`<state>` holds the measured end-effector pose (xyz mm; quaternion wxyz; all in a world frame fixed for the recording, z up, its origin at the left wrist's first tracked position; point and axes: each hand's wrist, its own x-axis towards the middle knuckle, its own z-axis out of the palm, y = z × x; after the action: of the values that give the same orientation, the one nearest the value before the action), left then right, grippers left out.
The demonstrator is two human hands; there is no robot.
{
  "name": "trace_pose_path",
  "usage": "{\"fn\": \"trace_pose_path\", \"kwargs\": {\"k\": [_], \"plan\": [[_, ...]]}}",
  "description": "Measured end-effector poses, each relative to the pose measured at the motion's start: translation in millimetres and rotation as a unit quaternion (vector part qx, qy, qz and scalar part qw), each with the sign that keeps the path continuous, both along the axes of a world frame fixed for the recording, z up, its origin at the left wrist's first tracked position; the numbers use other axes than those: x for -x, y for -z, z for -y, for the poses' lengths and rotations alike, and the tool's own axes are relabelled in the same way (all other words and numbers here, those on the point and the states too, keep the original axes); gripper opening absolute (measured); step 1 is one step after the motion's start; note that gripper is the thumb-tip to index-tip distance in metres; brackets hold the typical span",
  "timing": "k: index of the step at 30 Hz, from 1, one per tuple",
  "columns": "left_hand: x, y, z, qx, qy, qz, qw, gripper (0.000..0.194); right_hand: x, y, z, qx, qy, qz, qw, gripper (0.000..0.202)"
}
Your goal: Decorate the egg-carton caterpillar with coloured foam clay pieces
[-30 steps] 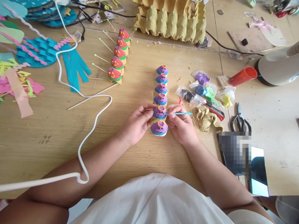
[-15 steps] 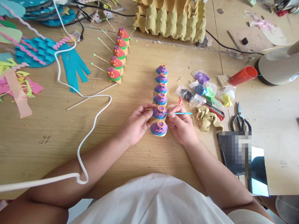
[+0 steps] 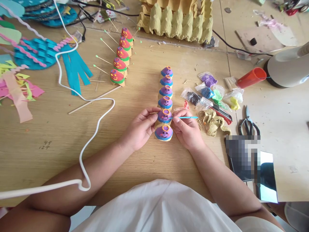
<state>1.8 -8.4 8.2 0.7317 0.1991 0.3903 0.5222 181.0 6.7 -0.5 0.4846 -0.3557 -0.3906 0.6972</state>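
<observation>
- A pale wooden table fills the view, with yellow egg cartons at the back and blue paper crafts at far left.
- The strip of purple-and-blue egg cups stands mid-table, pointing away from the white shirt.
- The left hand pinches the left side of its second-nearest cup; the right hand is closed on a thin blue stylus, tip at that cup's face.
- Wood stretches from this strip to the red-and-green cups, and forward to the table edge.
- Bagged clay, a red cutter and scissors bound the right side (a white cable crosses before the left forearm).
- Compared with half a second ago, the hands keep their pose; the view alone shifts slightly.
</observation>
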Motion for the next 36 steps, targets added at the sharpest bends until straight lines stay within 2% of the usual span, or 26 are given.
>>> {"fn": "trace_pose_path", "kwargs": {"k": [25, 36], "plan": [[0.2, -1.8, -0.3, 0.006, -0.003, 0.001, 1.000, 0.031, -0.5, 2.2, 0.1, 0.010, 0.005, -0.046, 0.999, 0.026], [-0.2, -2.6, -0.1, 0.007, -0.001, 0.001, 1.000, 0.035, -0.6, 1.7, -0.3, 0.003, 0.001, -0.038, 0.999, 0.031]]}}
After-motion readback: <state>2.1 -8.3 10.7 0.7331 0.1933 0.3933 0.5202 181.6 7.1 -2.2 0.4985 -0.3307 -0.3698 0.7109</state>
